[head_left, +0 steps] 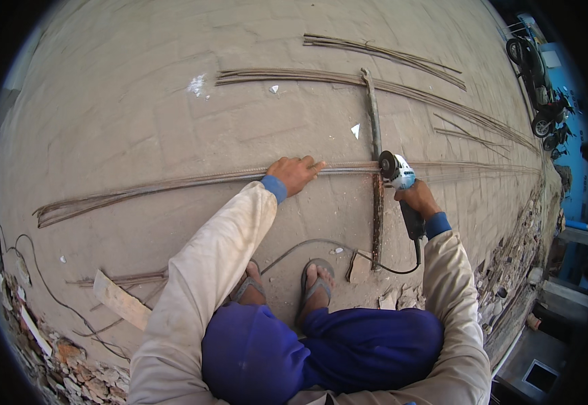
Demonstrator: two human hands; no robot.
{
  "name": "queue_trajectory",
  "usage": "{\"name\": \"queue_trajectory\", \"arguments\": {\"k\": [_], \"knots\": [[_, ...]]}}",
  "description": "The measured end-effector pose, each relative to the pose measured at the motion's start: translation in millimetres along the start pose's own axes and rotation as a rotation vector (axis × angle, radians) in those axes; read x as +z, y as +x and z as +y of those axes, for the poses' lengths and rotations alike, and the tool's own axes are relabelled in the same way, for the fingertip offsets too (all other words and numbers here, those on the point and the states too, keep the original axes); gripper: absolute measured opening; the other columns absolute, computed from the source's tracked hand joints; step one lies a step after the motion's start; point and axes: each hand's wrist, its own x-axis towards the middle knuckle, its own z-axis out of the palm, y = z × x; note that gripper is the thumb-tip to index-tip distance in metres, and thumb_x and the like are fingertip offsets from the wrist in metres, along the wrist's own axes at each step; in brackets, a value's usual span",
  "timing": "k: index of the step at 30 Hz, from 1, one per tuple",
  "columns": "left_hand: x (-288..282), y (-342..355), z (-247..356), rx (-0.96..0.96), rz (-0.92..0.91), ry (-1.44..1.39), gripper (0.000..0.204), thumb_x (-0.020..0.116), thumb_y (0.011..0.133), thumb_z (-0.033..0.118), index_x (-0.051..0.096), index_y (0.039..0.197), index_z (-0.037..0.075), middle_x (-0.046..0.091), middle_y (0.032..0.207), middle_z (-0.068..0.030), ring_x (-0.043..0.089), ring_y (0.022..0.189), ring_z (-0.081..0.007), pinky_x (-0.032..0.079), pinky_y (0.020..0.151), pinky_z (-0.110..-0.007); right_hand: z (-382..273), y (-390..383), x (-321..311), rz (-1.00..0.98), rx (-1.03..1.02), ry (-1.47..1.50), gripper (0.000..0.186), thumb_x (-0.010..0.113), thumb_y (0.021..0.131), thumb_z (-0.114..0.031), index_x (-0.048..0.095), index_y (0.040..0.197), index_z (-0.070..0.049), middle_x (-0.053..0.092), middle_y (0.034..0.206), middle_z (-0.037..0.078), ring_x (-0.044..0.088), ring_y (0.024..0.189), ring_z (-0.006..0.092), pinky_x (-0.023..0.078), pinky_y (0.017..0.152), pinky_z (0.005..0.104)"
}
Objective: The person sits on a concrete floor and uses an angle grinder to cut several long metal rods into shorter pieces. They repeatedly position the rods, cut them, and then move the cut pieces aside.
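A long bundle of thin steel rods (199, 180) runs from left to right in front of me, bent back on itself at its left end. My left hand (295, 174) lies over the bundle, its fingers curled on the rods and the index finger pointing right. My right hand (418, 198) grips an angle grinder (402, 177) with a white and teal head and a dark body. Its disc (388, 165) is at the rods where they cross a rusty metal bar (375, 128) on the ground. Whether the disc touches them I cannot tell. Small orange specks show below the disc.
More steel rods (287, 74) lie farther off, partly under the bar's far end. The grinder's black cord (321, 241) loops past my sandalled feet (317, 280). A wooden board (121, 300) and rubble (81, 371) lie at left; broken stones (503, 290) and parked motorbikes (540, 88) are at right.
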Motion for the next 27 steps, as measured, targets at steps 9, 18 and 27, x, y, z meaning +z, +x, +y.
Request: {"name": "queue_trajectory", "arguments": {"k": [9, 18, 27], "knots": [[3.3, 0.6, -2.0, 0.021, 0.034, 0.058, 0.048, 0.064, 0.106, 0.032, 0.059, 0.153, 0.021, 0.069, 0.122, -0.0104, 0.076, 0.092, -0.0271, 0.065, 0.073, -0.040, 3.1, 4.1, 4.0, 0.016, -0.014, 0.000, 0.051, 0.087, 0.067, -0.034, 0.079, 0.100, 0.004, 0.080, 0.096, 0.021, 0.077, 0.087, 0.0341, 0.059, 0.079, 0.0421], [-2.3, 2.9, -1.9, 0.023, 0.004, 0.023, 0.048, 0.066, 0.106, 0.031, 0.061, 0.152, 0.020, 0.071, 0.122, -0.0119, 0.077, 0.093, -0.0271, 0.066, 0.075, -0.039, -0.2, 7.0, 0.0, -0.011, -0.009, 0.013, 0.051, 0.085, 0.067, -0.031, 0.078, 0.103, 0.004, 0.079, 0.100, 0.023, 0.077, 0.091, 0.0365, 0.059, 0.082, 0.0437], [-1.5, 4.6, -4.3, 0.040, 0.003, 0.010, 0.047, 0.067, 0.106, 0.030, 0.062, 0.151, 0.018, 0.072, 0.119, -0.0114, 0.076, 0.088, -0.0260, 0.066, 0.074, -0.039, 4.1, 8.9, 5.4, 0.037, -0.024, 0.011, 0.051, 0.086, 0.065, -0.034, 0.078, 0.097, 0.005, 0.079, 0.092, 0.020, 0.075, 0.081, 0.0344, 0.058, 0.076, 0.0418]]}}
